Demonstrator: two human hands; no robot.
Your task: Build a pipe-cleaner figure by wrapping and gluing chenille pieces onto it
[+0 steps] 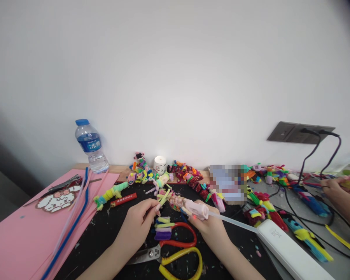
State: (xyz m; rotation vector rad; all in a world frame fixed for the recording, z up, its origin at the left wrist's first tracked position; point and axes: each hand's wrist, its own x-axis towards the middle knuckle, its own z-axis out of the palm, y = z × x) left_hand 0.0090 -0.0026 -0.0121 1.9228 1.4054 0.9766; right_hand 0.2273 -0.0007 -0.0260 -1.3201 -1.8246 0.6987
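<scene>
Between the fingertips of my left hand is a short yellow-green pipe cleaner piece, pinched and pointing up. My right hand is wrapped round a pale pink hot glue gun with a small red light. A translucent glue stick sticks out of its back end toward the right. The gun's front points toward my left fingers; its nozzle is hard to make out against the fuzzy pieces behind. Just below lie a stack of folded pipe cleaner pieces and scissors with one red and one yellow handle.
A water bottle, pink sheet and long pipe cleaners are at left. A red lighter lies on the black mat. Fuzzy figures line the wall. At right are a white box-shaped device, black cables and another person's hand.
</scene>
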